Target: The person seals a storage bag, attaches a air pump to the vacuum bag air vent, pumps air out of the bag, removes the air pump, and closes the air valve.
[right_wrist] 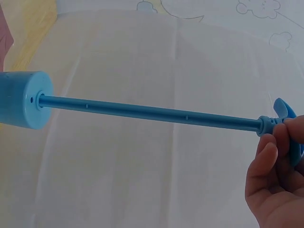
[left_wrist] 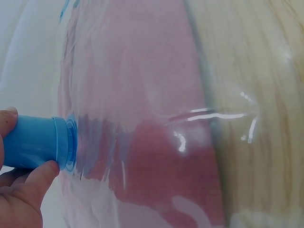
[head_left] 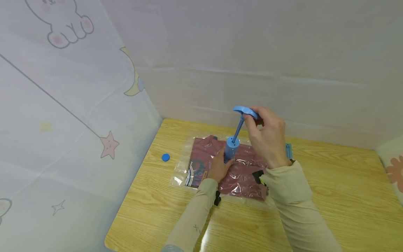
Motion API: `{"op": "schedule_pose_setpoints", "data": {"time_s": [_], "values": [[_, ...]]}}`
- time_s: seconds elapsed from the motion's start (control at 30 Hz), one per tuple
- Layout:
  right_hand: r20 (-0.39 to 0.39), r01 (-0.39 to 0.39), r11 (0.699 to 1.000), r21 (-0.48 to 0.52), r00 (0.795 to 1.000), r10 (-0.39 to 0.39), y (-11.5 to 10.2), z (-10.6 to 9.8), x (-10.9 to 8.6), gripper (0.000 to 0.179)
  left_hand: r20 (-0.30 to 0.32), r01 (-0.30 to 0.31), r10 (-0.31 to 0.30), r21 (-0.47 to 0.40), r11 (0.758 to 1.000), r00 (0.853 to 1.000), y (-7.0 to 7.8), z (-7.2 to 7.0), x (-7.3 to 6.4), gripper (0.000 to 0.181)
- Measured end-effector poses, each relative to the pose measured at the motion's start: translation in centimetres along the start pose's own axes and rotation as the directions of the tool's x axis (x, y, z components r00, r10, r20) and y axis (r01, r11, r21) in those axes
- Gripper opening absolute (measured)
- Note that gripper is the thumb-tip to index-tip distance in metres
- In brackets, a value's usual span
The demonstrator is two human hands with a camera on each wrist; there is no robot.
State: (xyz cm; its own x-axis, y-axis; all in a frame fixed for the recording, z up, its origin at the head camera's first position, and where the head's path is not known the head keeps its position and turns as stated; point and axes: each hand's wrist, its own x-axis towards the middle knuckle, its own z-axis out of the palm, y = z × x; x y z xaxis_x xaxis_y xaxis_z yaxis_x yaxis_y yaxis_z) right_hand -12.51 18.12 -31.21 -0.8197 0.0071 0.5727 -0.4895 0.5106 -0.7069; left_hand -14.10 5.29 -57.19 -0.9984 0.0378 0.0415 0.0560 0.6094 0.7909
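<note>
A blue hand pump (head_left: 231, 148) stands on a clear plastic bag (head_left: 181, 171) with dark red folded clothing (head_left: 242, 187) inside. My left hand (head_left: 219, 167) grips the pump's barrel low down. In the left wrist view the barrel's ringed end (left_wrist: 61, 142) sits right at the plastic, which is creased around it. With thumb and fingers my right hand (head_left: 267, 134) holds the pump's handle (head_left: 244, 111). A long stretch of the plunger rod (right_wrist: 152, 112) shows between handle and barrel in the right wrist view.
To the left of the bag a round blue cap (head_left: 165, 157) lies on the wooden table (head_left: 151, 199). A small teal item (head_left: 288, 151) lies beyond my right wrist, partly hidden. White printed cloth (head_left: 252, 52) hangs behind the table and along its left side.
</note>
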Motion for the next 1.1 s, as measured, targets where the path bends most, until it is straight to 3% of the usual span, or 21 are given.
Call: {"op": "schedule_pose_setpoints", "data": {"time_s": [0.17, 0.3, 0.5, 0.6, 0.9, 1.1], "values": [[0.026, -0.018, 1.0, -0.017, 0.999, 0.019, 0.1, 0.2, 0.0, 0.016, 0.005, 0.012, -0.012, 0.006, 1.0, 1.0, 0.1, -0.1, -0.1, 0.06], [0.092, -0.059, 0.997, -0.052, 0.994, 0.064, 1.1, 0.9, -0.4, 0.016, 0.0, 0.008, -0.008, 0.014, 1.0, 1.0, 0.1, -0.1, -0.1, 0.059], [0.267, -0.139, 0.983, -0.119, 0.949, 0.167, 4.1, 2.5, -2.0, 0.018, 0.005, 0.004, -0.004, 0.031, 1.0, 1.0, -0.1, 0.0, 0.0, 0.058], [0.309, -0.165, 0.977, -0.132, 0.93, 0.199, 5.4, 3.3, -2.9, 0.017, 0.011, 0.007, -0.007, 0.039, 0.999, 1.0, -0.3, 0.1, -0.1, 0.058], [0.341, -0.218, 0.966, -0.14, 0.905, 0.254, 7.1, 4.7, -4.1, 0.019, 0.001, -0.022, 0.022, 0.037, 0.999, 1.0, -0.5, 0.1, -0.2, 0.058], [0.35, -0.218, 0.964, -0.152, 0.9, 0.258, 7.9, 5.1, -4.6, 0.018, -0.012, -0.049, 0.049, 0.04, 0.998, 0.999, -0.3, 0.0, -0.2, 0.057]]}}
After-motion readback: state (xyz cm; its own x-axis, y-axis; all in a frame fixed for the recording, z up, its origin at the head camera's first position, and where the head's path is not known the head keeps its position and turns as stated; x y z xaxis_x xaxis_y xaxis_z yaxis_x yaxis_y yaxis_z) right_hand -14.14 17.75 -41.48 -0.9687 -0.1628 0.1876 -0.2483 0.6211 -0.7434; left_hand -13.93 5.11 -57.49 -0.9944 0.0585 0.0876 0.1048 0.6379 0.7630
